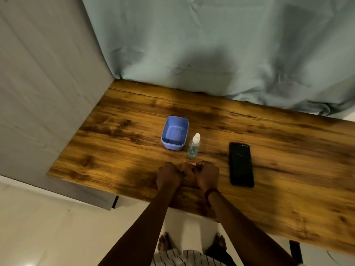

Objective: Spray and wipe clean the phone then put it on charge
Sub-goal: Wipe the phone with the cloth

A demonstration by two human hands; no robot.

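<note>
A black phone [241, 164] lies flat, screen up, on the wooden table [115, 143], to the right of my hands. A small clear spray bottle [194, 146] with a white cap and bluish liquid stands upright just beyond my hands. My left hand [168, 175] and my right hand [207, 175] are both closed on a small pinkish cloth [187, 167] bunched between them, low over the table near its front edge. Most of the cloth is hidden by my fingers. No charger is in view.
A blue plastic tub [174, 133] stands open beside the bottle, on its left. A pale blue-green curtain [230, 45] hangs behind the table and a grey wall [38, 93] closes the left side. My bare feet show on the white floor [57, 227] below.
</note>
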